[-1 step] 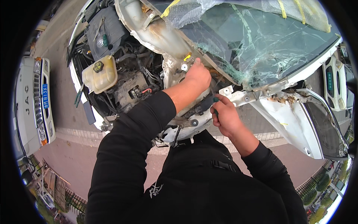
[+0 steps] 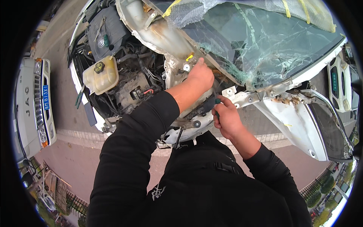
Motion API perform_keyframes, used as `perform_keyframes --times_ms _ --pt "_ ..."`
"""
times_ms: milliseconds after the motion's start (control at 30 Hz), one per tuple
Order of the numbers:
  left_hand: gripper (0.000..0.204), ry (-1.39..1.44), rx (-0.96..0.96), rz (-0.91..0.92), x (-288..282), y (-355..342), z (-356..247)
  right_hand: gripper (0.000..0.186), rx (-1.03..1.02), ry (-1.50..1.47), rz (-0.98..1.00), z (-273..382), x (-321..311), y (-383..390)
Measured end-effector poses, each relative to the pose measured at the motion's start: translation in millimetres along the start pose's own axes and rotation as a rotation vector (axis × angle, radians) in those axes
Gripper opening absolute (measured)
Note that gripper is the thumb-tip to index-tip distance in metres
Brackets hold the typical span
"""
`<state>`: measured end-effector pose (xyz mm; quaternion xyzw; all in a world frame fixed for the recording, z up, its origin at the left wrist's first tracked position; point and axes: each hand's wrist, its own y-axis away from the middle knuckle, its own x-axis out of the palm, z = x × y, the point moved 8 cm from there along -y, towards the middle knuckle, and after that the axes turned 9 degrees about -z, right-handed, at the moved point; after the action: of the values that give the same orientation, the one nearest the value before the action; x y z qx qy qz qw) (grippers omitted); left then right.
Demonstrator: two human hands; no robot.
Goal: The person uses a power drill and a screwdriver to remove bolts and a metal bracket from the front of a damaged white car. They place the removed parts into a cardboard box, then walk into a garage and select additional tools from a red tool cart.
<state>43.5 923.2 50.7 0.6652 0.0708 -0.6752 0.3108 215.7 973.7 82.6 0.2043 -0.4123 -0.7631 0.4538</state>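
Note:
My left hand (image 2: pixel 200 75) is closed at the inner panel (image 2: pixel 176 68) of a damaged white car, below a small yellow part (image 2: pixel 190 57); whatever its fingers hold is hidden. Just right and below, my right hand (image 2: pixel 227 119) grips a tool with a dark green handle (image 2: pixel 216 101), whose thin shaft points up toward the left hand. A white bracket (image 2: pixel 228 92) sits beside that shaft. The cracked windshield (image 2: pixel 261 45) is above and right of both hands.
An open engine bay with a coolant reservoir (image 2: pixel 99 77) and loose tools (image 2: pixel 106 40) lies left. A bent white door (image 2: pixel 293 128) stands open at right. A parked truck (image 2: pixel 36 106) is far left, another white car (image 2: pixel 340 83) far right, on pavement (image 2: pixel 72 162).
My right hand has shifted very slightly left and up with the tool. My left hand looks the same.

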Motion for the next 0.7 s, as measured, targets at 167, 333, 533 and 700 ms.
perform_keyframes --times_ms 167,333,533,700 --pt "0.032 0.002 0.017 0.009 17.9 -22.1 0.2 0.069 -0.061 -0.108 -0.02 -25.9 19.8 2.0" --pt "0.029 0.086 -0.033 0.091 23.1 -34.3 -6.2 0.07 -0.101 -0.198 -0.038 -41.7 34.4 2.7" --pt "0.029 0.206 -0.038 0.077 35.1 -38.0 3.2 0.062 -0.439 0.163 -0.101 -46.7 27.6 -14.0" --pt "0.04 0.294 -0.025 0.051 37.5 -39.3 12.8 0.06 -0.491 0.187 -0.095 -55.6 27.0 -19.1"
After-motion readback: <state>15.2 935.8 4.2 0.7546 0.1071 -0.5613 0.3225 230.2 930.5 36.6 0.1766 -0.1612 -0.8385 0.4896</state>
